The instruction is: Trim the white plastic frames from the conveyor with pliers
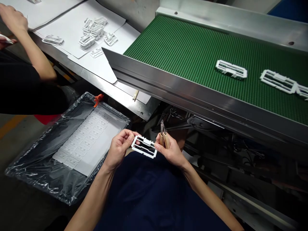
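A white plastic frame point(144, 152) with thin inner bars is held in front of my body, between both hands. My left hand point(122, 145) pinches its left end between thumb and fingers. My right hand point(171, 150) has its thumb against the frame's right end and also grips a pair of cutting pliers point(164, 136) with tan handles, jaws pointing up. Below and left of my hands lies a plastic-lined tray point(36, 181) with rows of flat white parts point(83, 138) on a white sheet.
A green ribbed conveyor belt point(183, 51) behind a metal side rail carries white frames point(231, 69). Piled white parts point(92, 30) lie on a paper-covered table point(72, 16). An orange clip point(98, 100) sits on the tray's edge. Another person's arm point(36, 54) reaches in at left.
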`<state>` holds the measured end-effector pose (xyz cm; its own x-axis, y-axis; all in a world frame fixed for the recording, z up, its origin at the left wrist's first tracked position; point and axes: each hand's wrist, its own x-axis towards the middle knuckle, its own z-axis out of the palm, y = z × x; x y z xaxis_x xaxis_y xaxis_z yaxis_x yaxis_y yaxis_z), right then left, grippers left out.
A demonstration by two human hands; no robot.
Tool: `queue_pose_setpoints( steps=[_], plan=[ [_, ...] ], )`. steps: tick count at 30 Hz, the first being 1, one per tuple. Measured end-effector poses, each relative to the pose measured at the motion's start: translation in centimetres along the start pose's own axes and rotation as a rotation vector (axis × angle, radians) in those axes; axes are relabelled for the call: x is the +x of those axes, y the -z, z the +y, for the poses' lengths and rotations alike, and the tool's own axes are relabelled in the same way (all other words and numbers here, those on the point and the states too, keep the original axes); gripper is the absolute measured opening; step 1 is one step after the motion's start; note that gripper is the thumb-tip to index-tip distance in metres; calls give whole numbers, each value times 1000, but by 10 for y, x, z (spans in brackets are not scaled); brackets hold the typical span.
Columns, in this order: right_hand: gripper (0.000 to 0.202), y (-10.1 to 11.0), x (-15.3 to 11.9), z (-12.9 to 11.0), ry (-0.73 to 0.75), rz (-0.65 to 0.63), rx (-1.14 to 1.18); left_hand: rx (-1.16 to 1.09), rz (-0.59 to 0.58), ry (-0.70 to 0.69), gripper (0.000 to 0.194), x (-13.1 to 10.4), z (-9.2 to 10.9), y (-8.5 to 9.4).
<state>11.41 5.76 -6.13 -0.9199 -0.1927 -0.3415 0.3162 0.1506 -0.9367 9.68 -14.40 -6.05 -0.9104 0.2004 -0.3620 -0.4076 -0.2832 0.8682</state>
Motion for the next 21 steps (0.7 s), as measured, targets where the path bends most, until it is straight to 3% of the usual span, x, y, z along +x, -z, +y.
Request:
queue_pose_setpoints(
  steps=[4,8,13,17,21],
  plan=[
    [18,-5,-3,8,-24,-36,48,23,-20,-37,13,-1,-1,1],
    [17,-9,-10,13,-58,-109,21,79,-111,-8,13,-6,-1,1],
    [16,2,-25,2,-60,-240,-300,314,-261,42,17,-16,1,-7],
    [28,27,-36,-22,80,-286,-636,468,-309,26,20,-21,10,-13],
    [36,44,-37,-51,121,-377,-961,614,-387,12,20,-21,25,-15]
  ],
)
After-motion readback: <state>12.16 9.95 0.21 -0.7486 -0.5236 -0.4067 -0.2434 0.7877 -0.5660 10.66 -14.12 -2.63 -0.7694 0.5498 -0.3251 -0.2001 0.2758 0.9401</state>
